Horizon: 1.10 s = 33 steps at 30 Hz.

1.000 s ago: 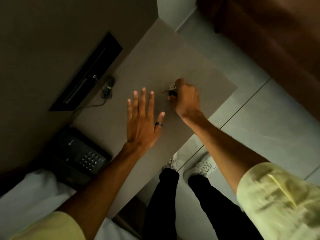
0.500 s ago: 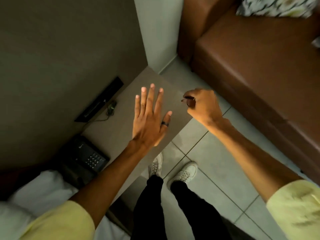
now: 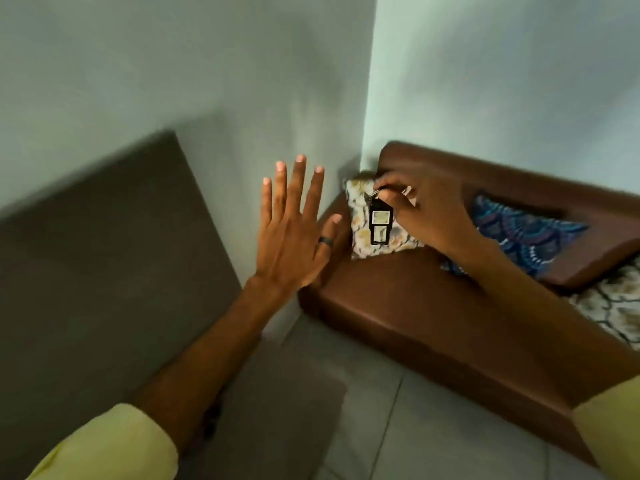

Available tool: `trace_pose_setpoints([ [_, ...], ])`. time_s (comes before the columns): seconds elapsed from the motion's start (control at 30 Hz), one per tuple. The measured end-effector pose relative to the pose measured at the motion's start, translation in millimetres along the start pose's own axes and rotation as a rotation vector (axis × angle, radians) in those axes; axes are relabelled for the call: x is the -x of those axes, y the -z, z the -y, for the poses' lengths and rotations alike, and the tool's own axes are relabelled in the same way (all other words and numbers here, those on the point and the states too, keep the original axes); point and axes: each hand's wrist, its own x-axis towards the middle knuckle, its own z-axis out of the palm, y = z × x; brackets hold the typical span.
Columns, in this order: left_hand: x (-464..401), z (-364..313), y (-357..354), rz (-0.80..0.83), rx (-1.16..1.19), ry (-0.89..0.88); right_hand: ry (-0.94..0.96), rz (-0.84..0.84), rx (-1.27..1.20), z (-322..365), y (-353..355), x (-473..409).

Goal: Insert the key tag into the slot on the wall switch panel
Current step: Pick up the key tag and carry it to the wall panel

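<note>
My right hand (image 3: 426, 213) is raised in front of the room corner and grips a key ring from which a black key tag (image 3: 380, 221) with pale labels hangs down. My left hand (image 3: 294, 233) is held up flat to the left of the tag, fingers spread, a dark ring on one finger, holding nothing. No wall switch panel is in view.
A brown leather sofa (image 3: 433, 313) fills the right side, with a floral cushion (image 3: 367, 244) in the corner and a blue patterned cushion (image 3: 526, 233). A dark brown wall panel (image 3: 104, 258) stands at the left. Pale walls (image 3: 485, 81) meet behind the hands. Grey floor tiles (image 3: 433, 427) lie below.
The view has swung up from the bedside table and phone to the wall corner. My right hand has lifted the key off the table, and the tag now dangles in the air.
</note>
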Motion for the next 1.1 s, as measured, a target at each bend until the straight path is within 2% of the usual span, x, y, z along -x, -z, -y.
trace_pose_setpoints([
  [0.23,-131.1,-73.3,59.5,-0.228,0.090,-0.207,0.076,-0.318,0.090,52.4,159.1,-21.2],
  [0.4,-174.2,-161.6,71.9,-0.309,0.149,-0.318,0.105,-0.432,0.136,49.2,255.7,9.4],
  [0.6,-187.4,-291.2,67.5,-0.360,0.237,-0.403,0.058,-0.519,0.210,3.3,362.7,76.0],
  [0.9,-174.3,-527.5,51.9,-0.448,0.325,-0.448,-0.014,-0.550,0.547,-86.6,529.3,196.6],
  [1.1,-177.7,-658.3,38.7,-0.446,0.348,-0.479,0.009,-0.630,0.593,-141.8,621.5,256.3],
])
